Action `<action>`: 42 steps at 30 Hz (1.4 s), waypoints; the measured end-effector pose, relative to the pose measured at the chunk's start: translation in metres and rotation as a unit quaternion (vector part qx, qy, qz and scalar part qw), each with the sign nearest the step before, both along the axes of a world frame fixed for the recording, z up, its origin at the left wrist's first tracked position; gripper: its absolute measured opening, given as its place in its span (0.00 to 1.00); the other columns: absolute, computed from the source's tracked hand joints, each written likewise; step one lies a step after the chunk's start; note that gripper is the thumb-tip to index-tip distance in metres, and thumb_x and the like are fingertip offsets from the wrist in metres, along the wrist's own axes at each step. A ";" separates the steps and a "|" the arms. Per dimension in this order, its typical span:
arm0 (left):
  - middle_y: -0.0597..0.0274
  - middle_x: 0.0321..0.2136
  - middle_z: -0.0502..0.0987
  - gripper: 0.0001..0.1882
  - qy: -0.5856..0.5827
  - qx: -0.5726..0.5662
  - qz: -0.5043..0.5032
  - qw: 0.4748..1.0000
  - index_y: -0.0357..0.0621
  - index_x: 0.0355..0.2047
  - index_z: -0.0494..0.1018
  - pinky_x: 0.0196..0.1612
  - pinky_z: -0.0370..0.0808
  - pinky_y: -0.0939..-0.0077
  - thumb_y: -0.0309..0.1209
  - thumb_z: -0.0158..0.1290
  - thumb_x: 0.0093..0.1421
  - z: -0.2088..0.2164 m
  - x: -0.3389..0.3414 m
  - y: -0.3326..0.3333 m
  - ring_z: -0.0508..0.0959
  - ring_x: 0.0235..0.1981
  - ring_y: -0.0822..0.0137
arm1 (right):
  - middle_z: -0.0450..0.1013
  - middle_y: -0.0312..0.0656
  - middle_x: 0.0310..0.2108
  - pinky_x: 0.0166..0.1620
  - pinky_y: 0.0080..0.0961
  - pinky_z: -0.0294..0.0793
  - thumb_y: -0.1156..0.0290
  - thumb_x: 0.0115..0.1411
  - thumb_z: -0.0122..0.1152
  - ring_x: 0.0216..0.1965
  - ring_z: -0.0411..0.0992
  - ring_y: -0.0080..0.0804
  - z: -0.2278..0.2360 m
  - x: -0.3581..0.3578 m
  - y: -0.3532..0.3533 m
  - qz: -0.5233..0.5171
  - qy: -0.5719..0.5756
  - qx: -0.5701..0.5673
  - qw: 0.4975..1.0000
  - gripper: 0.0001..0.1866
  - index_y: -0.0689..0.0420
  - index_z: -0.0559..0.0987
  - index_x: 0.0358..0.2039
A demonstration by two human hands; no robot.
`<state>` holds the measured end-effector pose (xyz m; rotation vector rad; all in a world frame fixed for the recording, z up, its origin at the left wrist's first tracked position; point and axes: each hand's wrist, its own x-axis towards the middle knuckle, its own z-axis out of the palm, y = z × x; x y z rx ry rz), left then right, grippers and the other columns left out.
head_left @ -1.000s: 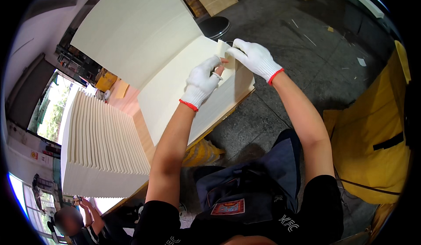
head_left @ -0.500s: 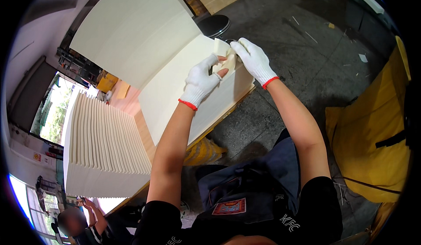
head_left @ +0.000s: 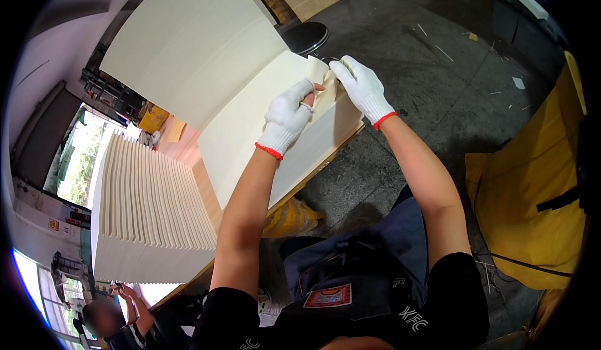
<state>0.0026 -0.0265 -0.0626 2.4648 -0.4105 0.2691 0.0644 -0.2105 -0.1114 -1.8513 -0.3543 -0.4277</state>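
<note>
Both my hands wear white knitted gloves with red cuffs; the left thumb and a fingertip show bare. They meet at the far right corner of a stack of large cream sheets (head_left: pixel 297 162). A crumpled cream strip (head_left: pixel 325 96), perhaps tape or paper, lies over that corner. My left hand (head_left: pixel 288 115) is closed, its thumb and finger pressed together at the strip's left side. My right hand (head_left: pixel 360 87) is curled over the strip's right side at the stack's edge, its fingertips partly hidden. Behind the stack a large cream board (head_left: pixel 194 46) rises at a slant.
Left stands a pile of cream boards with wavy edges (head_left: pixel 153 200) on a wooden surface (head_left: pixel 203 187). A round black stool (head_left: pixel 305 37) is beyond the corner. A yellow cover (head_left: pixel 532 200) hangs at right. Scraps litter the dark floor (head_left: pixel 432 62). Another person (head_left: pixel 119 319) is at lower left.
My left thumb and finger have come together from a spread position. The strip's shape has shifted slightly. My right hand has barely moved.
</note>
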 end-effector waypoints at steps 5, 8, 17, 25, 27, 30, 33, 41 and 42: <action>0.55 0.38 0.81 0.16 0.001 -0.020 0.002 1.000 0.45 0.49 0.78 0.28 0.75 0.74 0.34 0.62 0.63 -0.002 -0.003 -0.004 0.76 0.20 0.74 | 0.73 0.55 0.32 0.40 0.47 0.68 0.44 0.69 0.44 0.37 0.73 0.59 0.000 -0.003 0.002 -0.005 -0.002 0.004 1.000 0.27 0.59 0.72 0.32; 0.56 0.37 0.80 0.17 -0.007 -0.010 0.002 1.000 0.44 0.50 0.78 0.29 0.75 0.74 0.34 0.62 0.62 -0.006 0.002 0.001 0.76 0.20 0.73 | 0.73 0.55 0.32 0.40 0.47 0.68 0.45 0.69 0.44 0.37 0.73 0.59 -0.002 -0.004 0.001 -0.007 0.000 0.001 1.000 0.27 0.59 0.72 0.32; 0.50 0.43 0.81 0.26 -0.210 0.197 -0.039 0.957 0.52 0.60 0.70 0.38 0.79 0.58 0.27 0.56 0.60 0.003 -0.017 -0.006 0.84 0.36 0.55 | 0.78 0.54 0.38 0.47 0.44 0.71 0.41 0.67 0.47 0.44 0.75 0.57 0.000 -0.007 -0.010 -0.016 0.014 0.040 0.999 0.28 0.56 0.78 0.39; 0.44 0.39 0.81 0.19 0.041 0.270 0.197 0.941 0.46 0.51 0.74 0.41 0.78 0.48 0.37 0.53 0.60 0.042 -0.036 0.005 0.82 0.43 0.45 | 0.80 0.48 0.31 0.43 0.40 0.74 0.43 0.68 0.50 0.37 0.79 0.49 0.018 -0.047 -0.012 -0.015 -0.002 -0.002 1.000 0.24 0.52 0.78 0.43; 0.42 0.35 0.82 0.18 -0.024 0.193 0.248 0.949 0.43 0.47 0.76 0.41 0.77 0.49 0.39 0.52 0.61 0.060 -0.040 0.033 0.82 0.42 0.43 | 0.80 0.50 0.37 0.45 0.40 0.75 0.45 0.65 0.54 0.41 0.79 0.50 0.037 -0.077 0.020 0.072 -0.054 -0.056 0.994 0.21 0.49 0.81 0.44; 0.44 0.32 0.81 0.16 -0.056 0.010 0.365 0.929 0.41 0.43 0.79 0.40 0.77 0.60 0.39 0.55 0.62 0.100 -0.062 0.077 0.83 0.39 0.52 | 0.79 0.53 0.43 0.52 0.39 0.74 0.43 0.62 0.56 0.48 0.78 0.49 0.044 -0.110 0.071 0.176 -0.081 -0.120 0.974 0.28 0.54 0.81 0.48; 0.52 0.31 0.81 0.14 -0.228 -0.184 0.328 0.898 0.39 0.42 0.80 0.38 0.74 0.71 0.36 0.59 0.62 0.117 -0.110 0.130 0.79 0.34 0.66 | 0.74 0.56 0.55 0.61 0.41 0.66 0.38 0.58 0.58 0.59 0.70 0.50 0.046 -0.136 0.126 0.259 -0.129 -0.243 0.926 0.40 0.62 0.76 0.56; 0.67 0.35 0.80 0.13 -0.388 -0.419 0.258 0.779 0.33 0.45 0.79 0.41 0.71 0.78 0.29 0.59 0.63 0.105 -0.176 0.194 0.73 0.36 0.75 | 0.65 0.52 0.61 0.68 0.54 0.48 0.32 0.51 0.62 0.64 0.59 0.47 0.022 -0.194 0.232 0.172 -0.199 -0.482 0.836 0.54 0.65 0.67 0.64; 0.67 0.36 0.80 0.13 -0.387 -0.423 0.265 0.775 0.32 0.45 0.78 0.42 0.70 0.79 0.29 0.59 0.63 0.103 -0.177 0.199 0.73 0.37 0.75 | 0.64 0.52 0.62 0.68 0.55 0.48 0.32 0.51 0.62 0.65 0.59 0.47 0.022 -0.194 0.234 0.173 -0.204 -0.487 0.832 0.54 0.65 0.66 0.64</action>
